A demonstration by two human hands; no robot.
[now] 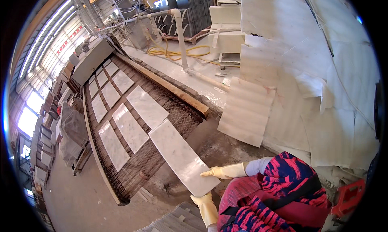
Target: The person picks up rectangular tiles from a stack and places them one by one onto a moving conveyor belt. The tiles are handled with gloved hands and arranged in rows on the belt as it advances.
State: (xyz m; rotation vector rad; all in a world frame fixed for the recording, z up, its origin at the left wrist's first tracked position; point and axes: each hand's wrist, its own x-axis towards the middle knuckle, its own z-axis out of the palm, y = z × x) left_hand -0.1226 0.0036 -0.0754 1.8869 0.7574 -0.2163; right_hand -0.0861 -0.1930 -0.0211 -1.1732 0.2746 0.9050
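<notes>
A long white marble tile (180,155) with faint grey veins is held at its near end by both my hands. My left hand (205,207), in a cream rubber glove, closes around the near edge from below. On the tile's right side, my right hand (221,172), gloved alike, grips near the corner with its fingers over the top face. The tile's far end reaches the conveyor's near end, by the corner of another marble tile (147,106). Several more polished tiles lie in rows on the brown mesh conveyor belt (151,167).
A wooden rail (161,84) edges the belt's right side. A pale machine housing (93,60) spans its far end. White foam sheets (246,111) drape at the right. A pipe (180,38) and yellow hose (161,51) stand beyond. Grey slabs (173,220) lie below my hands.
</notes>
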